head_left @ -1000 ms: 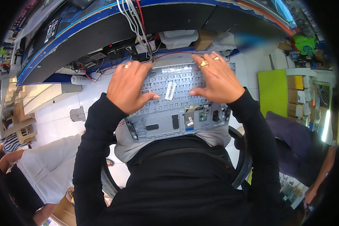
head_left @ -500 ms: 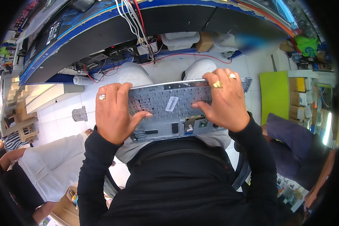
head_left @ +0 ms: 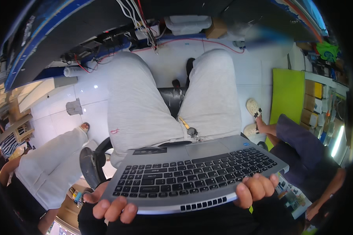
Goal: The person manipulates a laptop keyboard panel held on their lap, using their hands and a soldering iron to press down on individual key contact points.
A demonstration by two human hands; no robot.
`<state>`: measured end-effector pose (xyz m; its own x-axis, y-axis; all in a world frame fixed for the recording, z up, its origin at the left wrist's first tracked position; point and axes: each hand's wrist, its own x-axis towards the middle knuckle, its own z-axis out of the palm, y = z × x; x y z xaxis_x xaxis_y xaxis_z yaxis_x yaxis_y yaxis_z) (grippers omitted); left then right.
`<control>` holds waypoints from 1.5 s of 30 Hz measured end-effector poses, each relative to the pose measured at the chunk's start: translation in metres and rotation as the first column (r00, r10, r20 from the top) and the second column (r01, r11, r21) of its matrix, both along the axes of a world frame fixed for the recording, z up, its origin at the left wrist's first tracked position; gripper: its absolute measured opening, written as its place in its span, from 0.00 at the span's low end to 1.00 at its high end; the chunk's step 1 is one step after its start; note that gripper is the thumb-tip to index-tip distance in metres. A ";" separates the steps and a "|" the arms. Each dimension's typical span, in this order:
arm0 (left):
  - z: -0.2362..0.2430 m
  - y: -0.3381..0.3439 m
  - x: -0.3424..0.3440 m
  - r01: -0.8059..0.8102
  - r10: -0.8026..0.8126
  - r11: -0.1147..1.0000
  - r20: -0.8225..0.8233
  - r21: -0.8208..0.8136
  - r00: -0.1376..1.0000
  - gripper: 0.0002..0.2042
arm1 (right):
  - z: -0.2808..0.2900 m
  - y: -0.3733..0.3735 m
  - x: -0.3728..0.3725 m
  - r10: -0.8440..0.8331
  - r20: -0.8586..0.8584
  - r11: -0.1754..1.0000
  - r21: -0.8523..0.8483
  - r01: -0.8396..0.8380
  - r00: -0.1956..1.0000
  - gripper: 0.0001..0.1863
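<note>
Across my lap lies a silver laptop keyboard panel [head_left: 219,161] with black keys facing up, its touchpad [head_left: 206,148] on the side toward my knees. The fingers of my left hand [head_left: 114,206] curl over its near left edge. At the near right edge, the fingers of my right hand [head_left: 257,190] are bent over the rim. Both palms are partly hidden under or behind the panel. A row of vent slots shows along the near edge between the hands.
A dark workbench [head_left: 192,9] runs across the front, with white cables [head_left: 135,19] hanging down. Clear plastic bins [head_left: 187,25] and a cardboard box [head_left: 215,29] stand beneath it. People sit on both sides. A green panel [head_left: 286,102] stands at the right, beside shelves.
The panel has been turned over, from its bare inner side to its key side, and has come nearer my body. My hands have moved down to its near edge. The view has shifted slightly.
</note>
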<state>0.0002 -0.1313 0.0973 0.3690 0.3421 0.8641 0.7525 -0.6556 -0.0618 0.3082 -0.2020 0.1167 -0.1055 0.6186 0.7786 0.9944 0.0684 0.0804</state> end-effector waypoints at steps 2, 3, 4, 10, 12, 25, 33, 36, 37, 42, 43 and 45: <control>-0.002 0.003 0.006 -0.017 0.016 1.000 0.051 0.016 0.999 0.16 | -0.007 0.001 0.010 0.103 0.067 0.991 0.074 -0.108 0.992 0.16; 0.000 0.006 0.006 -0.024 0.022 0.999 0.033 0.033 0.999 0.17 | -0.009 0.006 0.013 0.154 0.098 0.977 0.132 -0.166 0.983 0.16; -0.003 0.007 0.002 -0.024 0.023 0.999 0.025 0.035 0.999 0.18 | -0.010 0.003 0.013 0.151 0.100 0.980 0.113 -0.162 0.983 0.16; -0.006 0.012 -0.022 0.118 -0.109 0.989 -0.107 0.087 0.988 0.23 | -0.004 0.003 0.004 0.107 0.020 0.993 0.049 -0.108 0.994 0.17; -0.004 0.012 -0.019 0.088 -0.071 0.989 -0.137 0.116 0.988 0.22 | -0.005 0.000 0.003 0.121 0.015 0.992 0.018 -0.121 0.993 0.17; -0.014 0.013 -0.035 0.109 -0.112 0.959 -0.006 0.260 0.994 0.10 | 0.035 -0.017 0.004 0.065 -0.093 0.941 -0.326 -0.092 0.994 0.08; -0.023 0.020 -0.033 0.029 -0.029 0.963 -0.004 0.267 1.000 0.11 | 0.013 -0.004 0.036 -0.182 -0.082 0.982 -0.073 0.176 0.980 0.12; -0.025 0.018 -0.033 0.046 -0.049 0.961 0.002 0.273 0.999 0.11 | 0.012 -0.016 0.047 -0.125 -0.047 0.988 -0.100 0.120 0.991 0.11; -0.025 0.016 -0.034 0.031 -0.038 0.962 0.024 0.273 0.999 0.12 | 0.011 -0.018 0.048 -0.120 -0.048 0.989 -0.096 0.115 0.992 0.11; -0.011 0.007 -0.010 0.005 -0.010 0.990 0.035 0.144 0.999 0.12 | 0.018 -0.020 0.057 -0.011 -0.051 0.977 -0.213 0.000 0.999 0.11; -0.012 0.009 -0.005 0.023 -0.031 0.995 0.075 0.102 0.997 0.14 | 0.024 -0.023 0.064 0.056 -0.024 0.952 -0.301 -0.061 0.998 0.11; -0.012 0.000 0.000 0.244 -0.195 0.962 0.325 -0.119 0.925 0.20 | 0.027 -0.027 0.074 0.078 0.072 0.951 -0.304 -0.053 0.994 0.14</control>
